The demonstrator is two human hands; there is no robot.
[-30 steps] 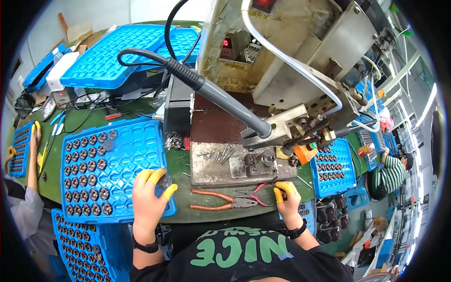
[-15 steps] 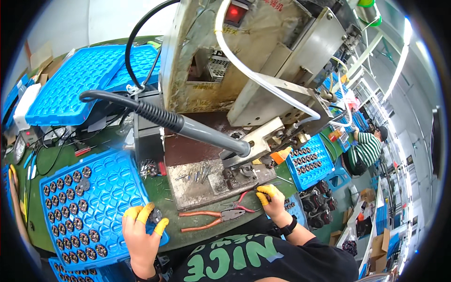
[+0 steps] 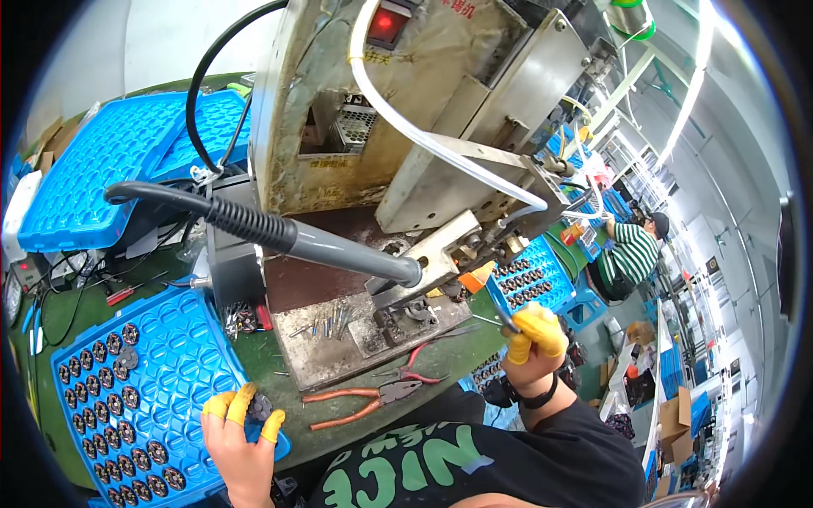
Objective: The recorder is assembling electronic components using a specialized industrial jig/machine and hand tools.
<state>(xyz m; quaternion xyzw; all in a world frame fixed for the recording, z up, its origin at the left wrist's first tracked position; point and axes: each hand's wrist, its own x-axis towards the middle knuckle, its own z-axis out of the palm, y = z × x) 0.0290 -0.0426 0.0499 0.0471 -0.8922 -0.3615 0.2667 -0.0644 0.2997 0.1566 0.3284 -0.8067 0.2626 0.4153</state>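
My left hand (image 3: 235, 436), with yellow covers on its fingertips, is closed round a dark round part (image 3: 260, 408) at the right edge of a blue tray (image 3: 212, 339). Rows of round coil parts (image 3: 102, 405) fill the tray's left side. My right hand (image 3: 538, 345), also in yellow fingertip covers, is raised to the right of the metal work block (image 3: 326, 347). Its fingers are pinched together, and a small dark piece (image 3: 507, 324) shows at their tips; its kind cannot be made out. Orange-handled pliers (image 3: 364, 398) and red-handled pliers (image 3: 411, 372) lie between the hands.
A worn bench machine (image 3: 339, 182) stands ahead, its grey cabled rod (image 3: 339, 250) slanting down over the work block. Metal pins lie on the block. Another blue tray of parts (image 3: 533, 275) sits beyond my right hand. Stacked blue trays (image 3: 93, 178) are far left. Another person (image 3: 627, 254) sits at far right.
My right hand has moved right and up from beside the red-handled pliers. My left hand keeps its grip on the round part. The whole view has shifted slightly.
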